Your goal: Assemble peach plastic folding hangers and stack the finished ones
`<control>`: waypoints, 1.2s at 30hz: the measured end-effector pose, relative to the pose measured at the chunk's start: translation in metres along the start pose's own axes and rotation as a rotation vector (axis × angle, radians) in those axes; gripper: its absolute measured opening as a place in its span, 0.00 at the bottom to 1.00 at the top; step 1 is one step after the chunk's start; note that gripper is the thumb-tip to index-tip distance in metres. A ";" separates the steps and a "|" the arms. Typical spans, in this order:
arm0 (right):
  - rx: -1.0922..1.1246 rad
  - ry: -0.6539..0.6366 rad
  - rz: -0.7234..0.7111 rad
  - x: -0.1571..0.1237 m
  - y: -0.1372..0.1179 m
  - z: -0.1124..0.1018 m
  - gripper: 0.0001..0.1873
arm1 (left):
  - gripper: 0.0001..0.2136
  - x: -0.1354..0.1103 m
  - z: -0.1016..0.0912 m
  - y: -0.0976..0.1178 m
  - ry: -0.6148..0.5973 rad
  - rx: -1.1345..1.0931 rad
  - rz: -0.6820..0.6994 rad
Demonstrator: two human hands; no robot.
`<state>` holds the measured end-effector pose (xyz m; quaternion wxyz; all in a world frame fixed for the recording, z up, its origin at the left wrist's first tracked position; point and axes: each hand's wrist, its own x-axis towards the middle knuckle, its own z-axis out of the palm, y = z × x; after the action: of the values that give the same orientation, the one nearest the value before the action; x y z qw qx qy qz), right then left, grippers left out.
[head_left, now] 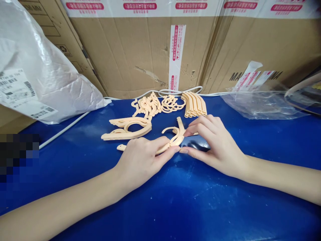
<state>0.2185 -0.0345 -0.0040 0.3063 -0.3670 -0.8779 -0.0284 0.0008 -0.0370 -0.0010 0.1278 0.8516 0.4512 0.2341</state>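
Observation:
A cream plastic folding hanger [179, 136] is between my two hands, low over the blue table, with its hook curving to the left. My left hand [142, 157] is closed on one arm of it, thumb and index finger pinching near the central joint. At the joint's other side, my right hand [217, 147] grips the hanger, its thumb tip close to the left thumb and its fingers bent behind. Just beyond my left hand lie folded hangers [130, 135]. My palms and part of the held hanger are hidden.
Behind lie loose small hanger parts [147, 105], a pile of hooks [172, 103] and a row of curved arms [195, 104]. Cardboard boxes [135, 50] wall off the back. A white parcel bag [47, 67], a white cable [65, 129] and clear plastic [265, 105] lie around the table [190, 207].

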 end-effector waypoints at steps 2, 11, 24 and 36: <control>0.022 -0.023 0.014 -0.001 0.000 0.001 0.15 | 0.20 0.000 0.000 0.000 0.003 0.016 0.004; 0.138 -0.098 0.035 0.000 -0.001 0.002 0.24 | 0.19 -0.001 0.002 -0.003 0.072 0.128 0.141; 0.366 -0.046 0.167 0.003 0.002 -0.003 0.09 | 0.10 -0.005 0.005 0.002 0.168 0.344 0.589; 0.461 0.056 0.359 0.002 0.019 0.009 0.17 | 0.10 -0.001 0.006 0.003 0.027 0.279 0.557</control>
<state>0.2252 -0.0166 -0.0139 0.4056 -0.4364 -0.7734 0.2163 0.0050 -0.0393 -0.0051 -0.0655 0.9486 0.2299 0.2072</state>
